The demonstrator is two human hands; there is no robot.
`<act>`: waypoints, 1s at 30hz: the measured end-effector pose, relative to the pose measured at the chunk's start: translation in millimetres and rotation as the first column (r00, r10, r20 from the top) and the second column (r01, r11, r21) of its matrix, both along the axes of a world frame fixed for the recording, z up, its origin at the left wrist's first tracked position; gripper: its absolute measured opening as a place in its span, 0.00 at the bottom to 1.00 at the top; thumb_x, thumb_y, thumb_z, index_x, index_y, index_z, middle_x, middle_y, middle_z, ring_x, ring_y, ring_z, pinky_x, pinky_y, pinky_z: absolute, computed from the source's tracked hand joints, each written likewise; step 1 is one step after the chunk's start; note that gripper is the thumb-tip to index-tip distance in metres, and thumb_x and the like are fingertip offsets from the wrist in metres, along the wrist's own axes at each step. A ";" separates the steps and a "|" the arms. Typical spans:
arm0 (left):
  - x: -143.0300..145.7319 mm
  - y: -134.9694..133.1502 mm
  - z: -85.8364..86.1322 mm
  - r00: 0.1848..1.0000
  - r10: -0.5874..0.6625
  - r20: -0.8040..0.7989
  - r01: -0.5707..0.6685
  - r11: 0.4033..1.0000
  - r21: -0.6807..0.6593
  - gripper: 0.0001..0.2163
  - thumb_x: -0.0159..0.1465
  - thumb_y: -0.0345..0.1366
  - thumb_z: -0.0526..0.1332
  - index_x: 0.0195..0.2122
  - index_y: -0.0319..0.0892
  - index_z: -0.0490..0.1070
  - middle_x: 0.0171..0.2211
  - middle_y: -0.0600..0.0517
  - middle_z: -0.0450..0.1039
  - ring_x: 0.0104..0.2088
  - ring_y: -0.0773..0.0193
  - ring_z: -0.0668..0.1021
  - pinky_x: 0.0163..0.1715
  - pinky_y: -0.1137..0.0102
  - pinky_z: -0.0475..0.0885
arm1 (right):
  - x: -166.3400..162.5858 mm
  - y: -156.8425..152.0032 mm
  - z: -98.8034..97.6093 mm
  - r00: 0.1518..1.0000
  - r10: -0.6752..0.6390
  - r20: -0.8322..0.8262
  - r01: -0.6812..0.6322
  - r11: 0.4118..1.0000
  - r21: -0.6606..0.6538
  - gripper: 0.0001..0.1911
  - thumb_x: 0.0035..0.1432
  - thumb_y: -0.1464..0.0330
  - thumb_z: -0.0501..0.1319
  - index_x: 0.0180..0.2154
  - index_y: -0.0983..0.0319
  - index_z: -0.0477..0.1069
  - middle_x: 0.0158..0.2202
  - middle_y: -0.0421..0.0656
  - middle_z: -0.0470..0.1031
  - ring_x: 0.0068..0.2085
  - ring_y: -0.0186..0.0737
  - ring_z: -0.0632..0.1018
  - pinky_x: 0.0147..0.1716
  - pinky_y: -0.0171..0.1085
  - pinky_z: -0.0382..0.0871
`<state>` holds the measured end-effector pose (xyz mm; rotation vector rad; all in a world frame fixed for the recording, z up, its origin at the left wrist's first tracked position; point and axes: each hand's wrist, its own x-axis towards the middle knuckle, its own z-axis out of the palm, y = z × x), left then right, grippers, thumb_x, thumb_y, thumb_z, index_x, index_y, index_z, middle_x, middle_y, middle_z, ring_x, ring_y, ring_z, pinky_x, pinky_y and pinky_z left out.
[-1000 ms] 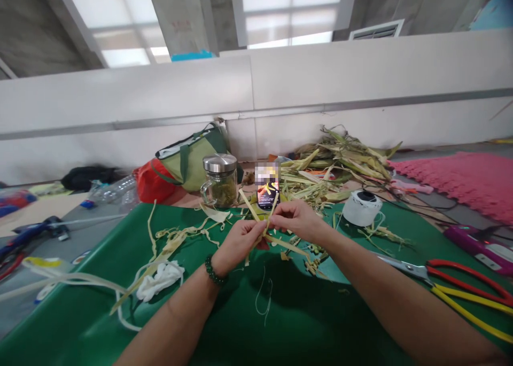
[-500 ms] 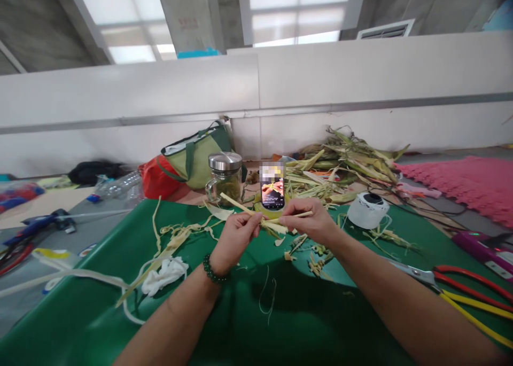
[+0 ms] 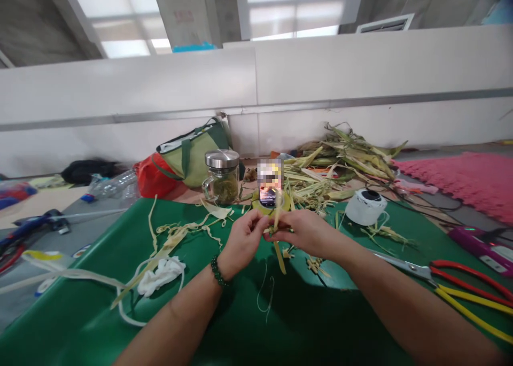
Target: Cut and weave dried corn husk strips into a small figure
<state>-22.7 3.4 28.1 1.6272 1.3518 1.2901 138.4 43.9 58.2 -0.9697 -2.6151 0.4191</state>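
My left hand (image 3: 242,240) and my right hand (image 3: 306,231) meet over the green sheet (image 3: 120,312), both pinched on a thin pale husk strip (image 3: 277,232) that now runs nearly upright between the fingertips. Its lower end hangs down toward the sheet. A dark bead bracelet (image 3: 217,271) circles my left wrist. Just behind the hands a phone (image 3: 269,187) stands propped with its screen lit.
A lidded glass jar (image 3: 222,177) and a green bag (image 3: 192,152) sit behind the sheet. Corn husks (image 3: 340,160) pile at the back right beside a white twine roll (image 3: 364,207). Scissors (image 3: 449,280) lie at right; loose husk strips (image 3: 168,243) and white cloth (image 3: 160,275) lie at left.
The strip, held roughly level half a second ago, has been turned nearly upright, and both hands have drawn closer together. The view has shifted slightly.
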 end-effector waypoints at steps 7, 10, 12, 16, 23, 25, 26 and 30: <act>1.5 -1.0 -1.2 0.998 -0.037 0.056 0.036 0.999 0.023 0.05 0.60 0.36 0.54 0.30 0.42 0.60 0.25 0.56 0.62 0.25 0.69 0.67 0.25 0.74 0.64 | -10.2 5.6 -15.3 0.886 -0.027 -0.464 -0.211 0.865 -0.454 0.05 0.50 0.70 0.62 0.32 0.62 0.68 0.29 0.39 0.74 0.31 0.36 0.75 0.30 0.33 0.67; 2.0 -2.3 -3.7 0.999 -0.022 0.033 0.019 0.997 0.073 0.02 0.59 0.32 0.54 0.33 0.42 0.60 0.28 0.55 0.65 0.28 0.68 0.70 0.29 0.74 0.65 | -12.5 5.5 -17.8 0.870 -0.070 -0.487 -0.225 0.824 -0.521 0.05 0.50 0.69 0.61 0.29 0.62 0.66 0.24 0.37 0.69 0.26 0.33 0.72 0.25 0.31 0.65; 2.1 -4.6 -4.7 1.000 -0.018 0.010 0.016 0.995 0.094 0.04 0.59 0.29 0.54 0.34 0.43 0.60 0.27 0.56 0.65 0.28 0.68 0.70 0.29 0.74 0.65 | -11.6 4.9 -16.3 0.877 -0.032 -0.480 -0.241 0.835 -0.495 0.04 0.49 0.70 0.61 0.29 0.63 0.66 0.25 0.38 0.70 0.27 0.33 0.71 0.25 0.31 0.65; -0.4 -10.0 -4.8 0.998 -0.012 -0.064 0.019 0.995 0.102 0.06 0.59 0.28 0.54 0.36 0.44 0.60 0.23 0.58 0.65 0.25 0.69 0.69 0.27 0.75 0.63 | -3.7 7.8 -11.1 0.917 0.047 -0.396 -0.240 0.858 -0.455 0.03 0.47 0.73 0.61 0.26 0.64 0.66 0.22 0.36 0.66 0.24 0.30 0.67 0.23 0.29 0.61; -3.7 -10.8 4.3 0.994 -0.100 0.032 0.100 0.995 0.010 0.11 0.59 0.33 0.55 0.43 0.40 0.62 0.25 0.55 0.65 0.25 0.67 0.69 0.26 0.72 0.66 | 2.0 12.7 -11.1 0.929 0.025 -0.369 -0.194 0.882 -0.429 0.05 0.47 0.70 0.62 0.24 0.64 0.68 0.18 0.34 0.64 0.21 0.28 0.64 0.19 0.28 0.55; -3.2 -10.7 7.0 0.983 -0.166 0.077 0.169 0.985 -0.031 0.13 0.58 0.36 0.56 0.44 0.40 0.63 0.27 0.54 0.66 0.27 0.66 0.70 0.27 0.72 0.67 | 0.6 11.2 -11.5 0.925 0.017 -0.378 -0.194 0.879 -0.435 0.05 0.48 0.68 0.62 0.25 0.64 0.69 0.19 0.35 0.65 0.22 0.29 0.65 0.19 0.28 0.56; -3.0 -10.6 7.9 0.983 -0.166 0.079 0.169 0.985 -0.039 0.12 0.58 0.38 0.56 0.42 0.39 0.64 0.28 0.53 0.67 0.28 0.66 0.71 0.28 0.72 0.67 | -0.3 10.3 -11.6 0.920 0.017 -0.391 -0.206 0.871 -0.446 0.06 0.48 0.68 0.62 0.25 0.64 0.69 0.19 0.36 0.66 0.22 0.29 0.65 0.20 0.28 0.57; -2.8 -10.1 8.7 1.000 -0.006 -0.004 0.006 1.000 0.013 0.08 0.59 0.40 0.56 0.33 0.41 0.64 0.27 0.54 0.67 0.24 0.69 0.69 0.24 0.74 0.64 | -3.0 6.6 -9.1 0.884 0.014 -0.468 -0.278 0.819 -0.502 0.05 0.46 0.69 0.62 0.24 0.64 0.67 0.18 0.34 0.63 0.21 0.27 0.63 0.19 0.28 0.55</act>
